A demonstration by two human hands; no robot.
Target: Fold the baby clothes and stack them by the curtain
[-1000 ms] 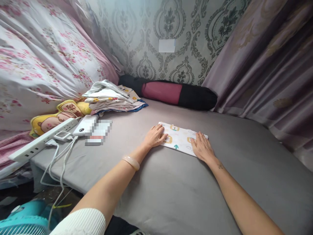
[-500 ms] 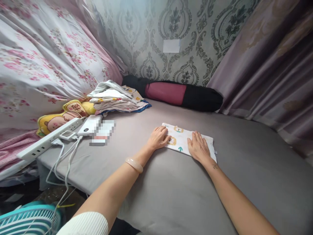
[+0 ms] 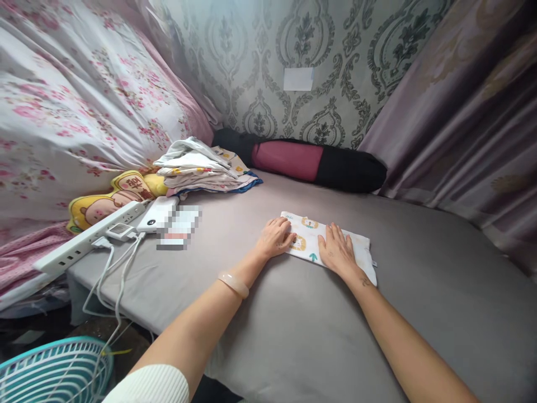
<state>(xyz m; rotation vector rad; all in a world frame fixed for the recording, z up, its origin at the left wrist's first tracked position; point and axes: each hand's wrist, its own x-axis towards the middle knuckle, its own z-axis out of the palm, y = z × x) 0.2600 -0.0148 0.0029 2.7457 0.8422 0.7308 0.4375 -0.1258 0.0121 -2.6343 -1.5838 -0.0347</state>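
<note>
A flat, folded white cloth [image 3: 311,235] printed with yellow lion faces and green arrows lies on the grey-covered bed [image 3: 293,330]. My left hand [image 3: 274,237] rests on its left end, fingers extended and the thumb lying across the print. Flat on the middle of the cloth is my right hand [image 3: 338,249], its fingers stretched out away from me. Both palms face down, and neither hand grips the fabric. A small white tag sticks out from the cloth's right edge.
Piled clothes [image 3: 205,168] lie at the back left, beside a yellow plush cushion [image 3: 113,201]. A white power strip [image 3: 90,238] with cables and a white device [image 3: 158,215] sits at the left edge. A black and maroon long bag [image 3: 289,161] lies along the wall. A teal fan [image 3: 54,369] stands lower left.
My right hand has slid slightly left along the cloth, showing more of its right end. My left hand keeps its place on the cloth. The whole view has shifted a little.
</note>
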